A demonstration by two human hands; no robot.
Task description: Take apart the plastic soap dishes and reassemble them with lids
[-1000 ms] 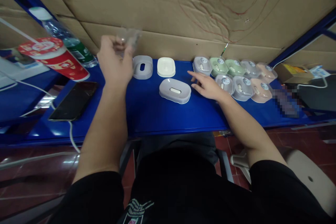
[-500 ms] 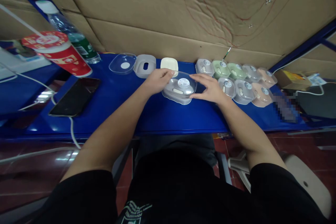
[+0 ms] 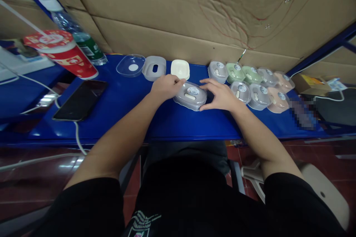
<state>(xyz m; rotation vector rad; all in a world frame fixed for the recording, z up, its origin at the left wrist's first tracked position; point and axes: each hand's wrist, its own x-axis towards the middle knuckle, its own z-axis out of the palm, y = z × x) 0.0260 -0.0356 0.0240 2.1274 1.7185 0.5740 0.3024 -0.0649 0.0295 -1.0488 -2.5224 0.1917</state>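
A small grey plastic box with a clear lid [image 3: 190, 97] rests on the blue table in front of me. A round sticker and a pale oval piece show on its top. My left hand [image 3: 167, 87] is closed on the lid's left end, thumb along the upper edge. At the other end my right hand [image 3: 218, 95] curves its thumb and fingers around the lid's right side. Behind the box lie a cream-coloured tray [image 3: 180, 69], a grey cover with an oval slot [image 3: 154, 69] and another clear lid [image 3: 130, 66].
Several lidded boxes [image 3: 258, 94] in grey, green and pink stand in two rows on the right. A phone [image 3: 80, 100] with a cable, a red cup [image 3: 68, 57] and a water bottle [image 3: 87, 46] occupy the left. Cardboard [image 3: 155, 18] walls the back.
Both hands have lowered the clear lid, which was raised and tilted over the grey box. It now sits down over the box.
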